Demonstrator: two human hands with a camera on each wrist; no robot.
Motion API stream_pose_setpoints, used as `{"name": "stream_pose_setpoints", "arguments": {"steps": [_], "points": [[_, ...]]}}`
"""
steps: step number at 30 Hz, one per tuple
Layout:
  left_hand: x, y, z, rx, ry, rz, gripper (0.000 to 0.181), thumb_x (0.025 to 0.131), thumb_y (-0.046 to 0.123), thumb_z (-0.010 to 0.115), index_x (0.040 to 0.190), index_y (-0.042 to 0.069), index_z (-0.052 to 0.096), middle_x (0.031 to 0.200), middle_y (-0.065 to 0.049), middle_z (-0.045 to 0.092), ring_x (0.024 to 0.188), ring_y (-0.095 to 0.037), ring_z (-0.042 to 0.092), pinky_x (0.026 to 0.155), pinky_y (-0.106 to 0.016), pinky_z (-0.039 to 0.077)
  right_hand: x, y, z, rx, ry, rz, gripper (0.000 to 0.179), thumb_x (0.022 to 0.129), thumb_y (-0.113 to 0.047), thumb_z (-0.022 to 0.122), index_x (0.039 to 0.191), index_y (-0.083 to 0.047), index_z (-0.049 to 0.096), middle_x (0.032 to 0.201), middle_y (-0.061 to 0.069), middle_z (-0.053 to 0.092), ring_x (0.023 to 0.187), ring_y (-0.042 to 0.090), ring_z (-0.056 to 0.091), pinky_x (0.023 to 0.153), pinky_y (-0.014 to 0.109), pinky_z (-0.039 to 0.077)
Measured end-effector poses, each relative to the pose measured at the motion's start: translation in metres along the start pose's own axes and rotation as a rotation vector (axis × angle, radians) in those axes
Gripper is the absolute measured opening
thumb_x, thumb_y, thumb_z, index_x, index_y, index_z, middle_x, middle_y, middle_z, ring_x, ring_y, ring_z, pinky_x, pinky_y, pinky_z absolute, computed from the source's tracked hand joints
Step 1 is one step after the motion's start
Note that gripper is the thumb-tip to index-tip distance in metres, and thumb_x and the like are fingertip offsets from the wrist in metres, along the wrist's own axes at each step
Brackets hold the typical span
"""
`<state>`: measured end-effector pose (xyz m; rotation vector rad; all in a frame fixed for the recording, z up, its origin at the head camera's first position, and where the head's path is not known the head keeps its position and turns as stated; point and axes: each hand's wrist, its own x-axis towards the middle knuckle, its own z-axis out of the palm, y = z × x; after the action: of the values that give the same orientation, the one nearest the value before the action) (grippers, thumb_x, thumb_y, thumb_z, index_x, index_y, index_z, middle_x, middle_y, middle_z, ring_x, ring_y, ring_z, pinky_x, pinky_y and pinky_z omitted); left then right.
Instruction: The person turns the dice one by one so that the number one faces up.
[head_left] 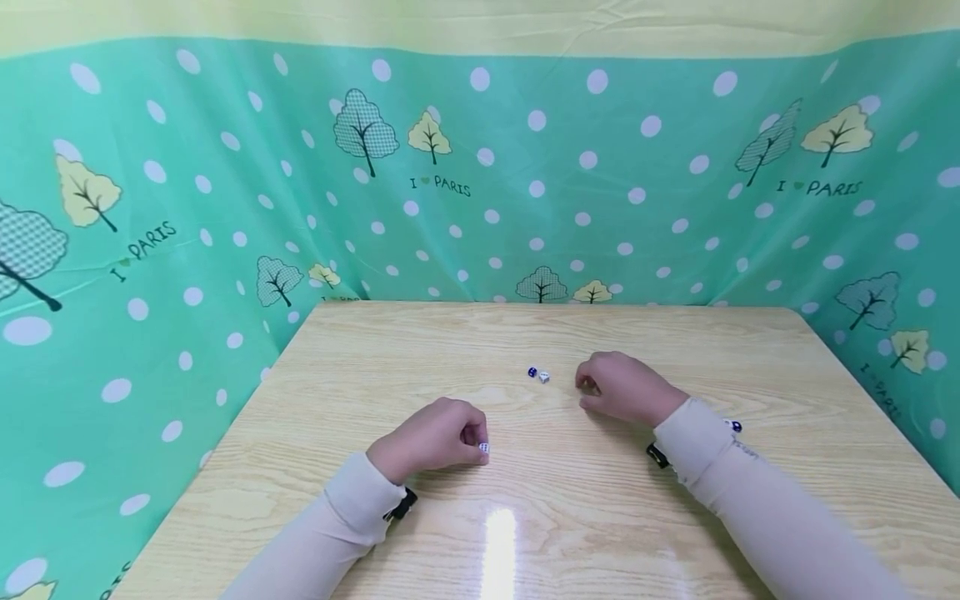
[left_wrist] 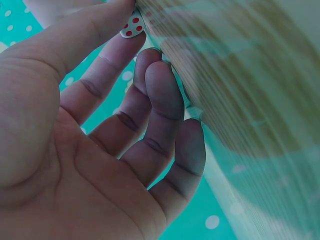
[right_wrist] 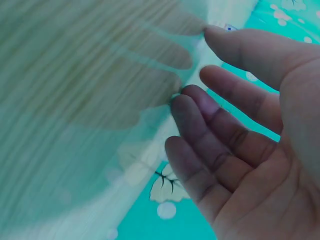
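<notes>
My left hand point(head_left: 438, 437) pinches a white die point(head_left: 483, 448) between thumb and index finger, just over the wooden table. In the left wrist view, red pips show on this die point(left_wrist: 133, 26), while the other fingers curl loosely below. A dark blue die point(head_left: 532, 372) and a white die point(head_left: 544, 377) lie side by side farther back. To their right, my right hand point(head_left: 626, 387) rests low at the tabletop with nothing in its fingers. Thumb and index finger stand apart in the right wrist view, and part of a die point(right_wrist: 230, 27) shows beyond the thumb.
Another blue die point(head_left: 737, 426) lies beside the right sleeve, with a white one point(head_left: 727, 423) partly hidden by it. The light wooden table point(head_left: 570, 533) reflects a bright strip of light near its front. A green dotted curtain point(head_left: 525, 167) encloses the table's back and sides.
</notes>
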<state>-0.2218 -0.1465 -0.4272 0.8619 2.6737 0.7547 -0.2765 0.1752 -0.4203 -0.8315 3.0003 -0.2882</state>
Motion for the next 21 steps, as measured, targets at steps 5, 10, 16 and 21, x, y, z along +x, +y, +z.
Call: {"name": "stream_pose_setpoints", "arguments": {"steps": [5,10,16,21], "points": [[0.0,-0.001,0.001,0.007,0.004,0.003,0.022,0.085,0.02,0.086,0.075,0.026,0.067,0.07,0.012,0.062,0.066,-0.004,0.055,0.064,-0.024,0.048,0.015,-0.011,0.003,-0.009,-0.003,0.007,0.025,0.088,-0.023,0.083,0.108,-0.008,0.077,0.093,0.0,0.072,0.079,0.012,0.058,0.081,0.036,0.055],[0.0,-0.001,0.001,0.009,0.004,0.005,0.022,0.084,0.019,0.087,0.075,0.025,0.067,0.069,0.012,0.062,0.066,-0.004,0.055,0.064,-0.024,0.048,0.027,-0.019,0.004,-0.004,-0.011,0.013,0.028,0.088,-0.024,0.083,0.109,-0.007,0.077,0.095,0.001,0.073,0.08,0.012,0.059,0.083,0.037,0.056],[0.0,-0.001,0.0,0.011,0.003,0.004,0.022,0.085,0.02,0.086,0.075,0.026,0.067,0.07,0.012,0.062,0.066,-0.003,0.055,0.063,-0.024,0.048,0.037,-0.023,0.006,0.019,-0.015,0.037,0.032,0.089,-0.029,0.083,0.109,-0.006,0.077,0.095,0.002,0.074,0.08,0.013,0.061,0.084,0.039,0.057],[0.0,-0.003,0.001,0.009,0.002,-0.003,0.022,0.085,0.022,0.086,0.076,0.027,0.067,0.07,0.013,0.062,0.066,-0.002,0.055,0.063,-0.023,0.047,0.045,-0.027,0.008,0.023,-0.018,0.05,0.03,0.09,-0.031,0.082,0.107,-0.007,0.076,0.096,0.002,0.074,0.084,0.014,0.065,0.086,0.039,0.057]]}}
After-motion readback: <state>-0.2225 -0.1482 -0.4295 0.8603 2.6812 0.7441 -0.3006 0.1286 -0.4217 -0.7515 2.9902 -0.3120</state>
